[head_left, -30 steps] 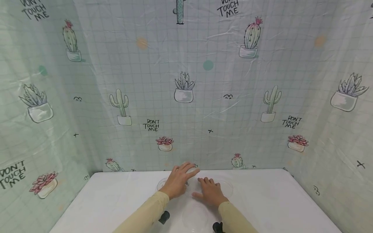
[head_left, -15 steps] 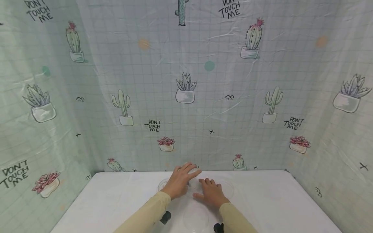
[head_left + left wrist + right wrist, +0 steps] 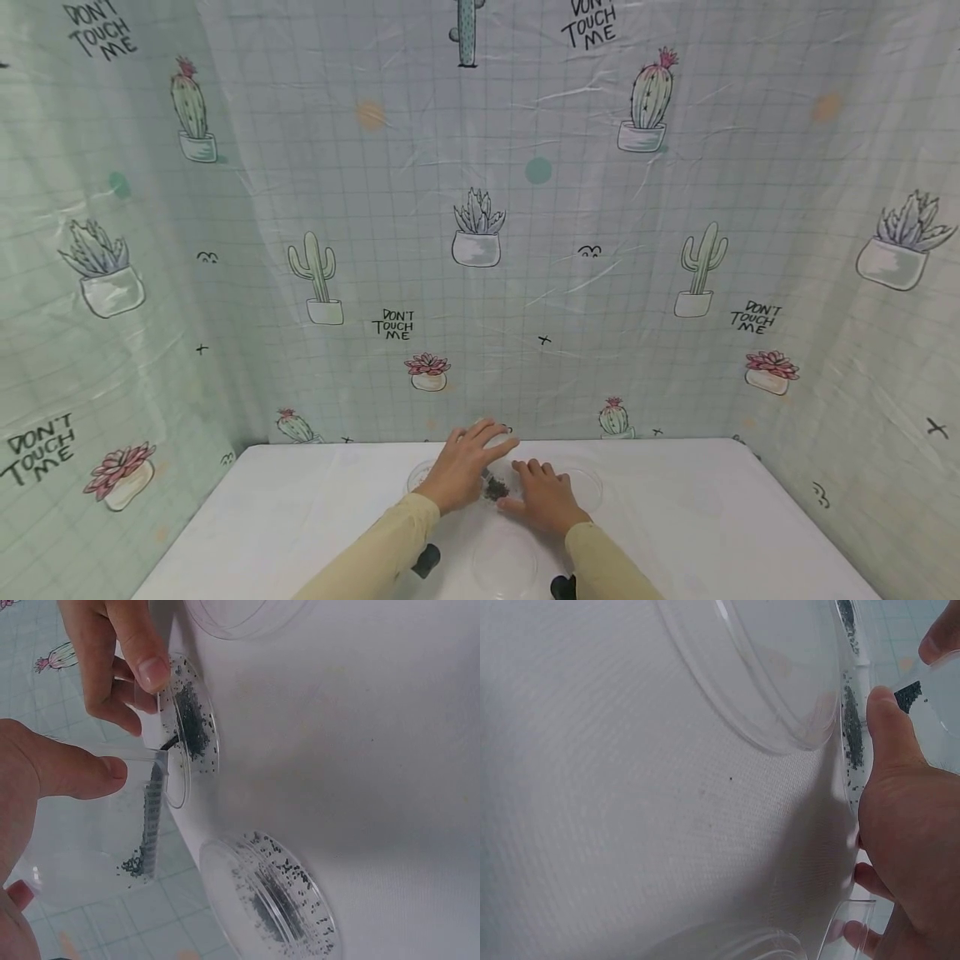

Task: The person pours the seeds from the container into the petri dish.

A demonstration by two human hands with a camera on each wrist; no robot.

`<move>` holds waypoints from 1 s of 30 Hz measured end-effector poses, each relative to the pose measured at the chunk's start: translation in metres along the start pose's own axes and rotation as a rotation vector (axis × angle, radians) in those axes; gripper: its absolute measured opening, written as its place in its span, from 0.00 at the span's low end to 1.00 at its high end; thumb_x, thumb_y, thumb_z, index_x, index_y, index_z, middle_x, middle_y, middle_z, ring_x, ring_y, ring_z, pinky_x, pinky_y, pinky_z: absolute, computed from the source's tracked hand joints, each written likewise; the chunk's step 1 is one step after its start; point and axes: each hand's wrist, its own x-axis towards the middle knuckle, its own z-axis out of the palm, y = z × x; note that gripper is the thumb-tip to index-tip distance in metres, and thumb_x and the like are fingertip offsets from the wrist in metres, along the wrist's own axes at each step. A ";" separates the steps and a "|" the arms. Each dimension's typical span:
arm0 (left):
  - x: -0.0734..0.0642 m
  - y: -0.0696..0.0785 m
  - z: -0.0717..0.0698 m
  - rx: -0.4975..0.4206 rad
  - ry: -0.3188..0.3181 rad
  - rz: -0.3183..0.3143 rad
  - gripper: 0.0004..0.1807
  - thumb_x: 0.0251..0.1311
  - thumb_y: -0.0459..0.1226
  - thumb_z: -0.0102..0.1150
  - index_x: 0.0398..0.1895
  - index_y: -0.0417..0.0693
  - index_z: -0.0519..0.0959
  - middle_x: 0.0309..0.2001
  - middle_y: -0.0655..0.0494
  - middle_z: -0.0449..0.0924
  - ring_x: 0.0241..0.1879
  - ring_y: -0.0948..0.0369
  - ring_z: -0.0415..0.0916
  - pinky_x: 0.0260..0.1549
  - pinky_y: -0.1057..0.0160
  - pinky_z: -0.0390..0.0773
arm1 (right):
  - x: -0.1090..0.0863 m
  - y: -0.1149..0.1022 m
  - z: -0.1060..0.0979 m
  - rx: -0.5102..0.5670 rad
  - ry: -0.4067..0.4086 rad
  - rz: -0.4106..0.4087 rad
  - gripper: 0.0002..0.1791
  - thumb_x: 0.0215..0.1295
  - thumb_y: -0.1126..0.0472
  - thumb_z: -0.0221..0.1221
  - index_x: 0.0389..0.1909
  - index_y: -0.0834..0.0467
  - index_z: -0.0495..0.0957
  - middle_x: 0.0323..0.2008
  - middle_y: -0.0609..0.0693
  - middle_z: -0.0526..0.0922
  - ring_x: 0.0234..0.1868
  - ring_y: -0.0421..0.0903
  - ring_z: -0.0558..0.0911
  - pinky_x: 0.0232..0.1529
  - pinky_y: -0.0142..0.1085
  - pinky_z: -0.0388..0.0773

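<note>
My left hand [image 3: 457, 471] holds a clear plastic container [image 3: 82, 832] tipped on its side, with dark granules lying along its lower wall and at its mouth. Its mouth is over a petri dish [image 3: 217, 742], where a pile of dark granules [image 3: 495, 488] lies. At that dish's rim my right hand [image 3: 543, 497] grips, thumb on one side and bent fingers on the other, as the left wrist view shows. In the head view the left hand hides most of the container.
A second petri dish [image 3: 330, 919] with dark granules stands left of the middle one. Clear dishes stand to the right [image 3: 592, 486] and at the near side [image 3: 504, 565]. Behind the white table [image 3: 315, 492] hangs a cactus-print curtain [image 3: 420, 208].
Dark granules now show in the middle dish between the hands, where none were seen before. Both hands have stayed almost in place.
</note>
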 end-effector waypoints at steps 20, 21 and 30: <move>0.000 -0.002 0.004 0.014 0.011 0.023 0.46 0.43 0.28 0.71 0.68 0.68 0.67 0.68 0.61 0.67 0.71 0.57 0.60 0.58 0.49 0.74 | 0.000 -0.002 -0.003 0.032 -0.022 0.011 0.42 0.56 0.32 0.59 0.63 0.56 0.69 0.52 0.54 0.75 0.54 0.56 0.73 0.50 0.63 0.72; 0.000 -0.003 0.004 0.013 0.012 0.023 0.46 0.43 0.28 0.71 0.68 0.67 0.67 0.68 0.60 0.67 0.71 0.57 0.60 0.58 0.49 0.74 | 0.000 -0.002 -0.003 0.033 -0.023 0.011 0.42 0.56 0.32 0.59 0.63 0.56 0.69 0.52 0.54 0.75 0.54 0.56 0.73 0.50 0.63 0.72; 0.000 -0.003 0.002 0.010 0.005 0.017 0.47 0.43 0.29 0.72 0.69 0.68 0.66 0.68 0.61 0.66 0.71 0.57 0.59 0.59 0.49 0.73 | 0.000 -0.002 -0.002 0.024 -0.014 0.014 0.42 0.56 0.31 0.59 0.63 0.56 0.70 0.51 0.54 0.75 0.53 0.56 0.74 0.50 0.63 0.72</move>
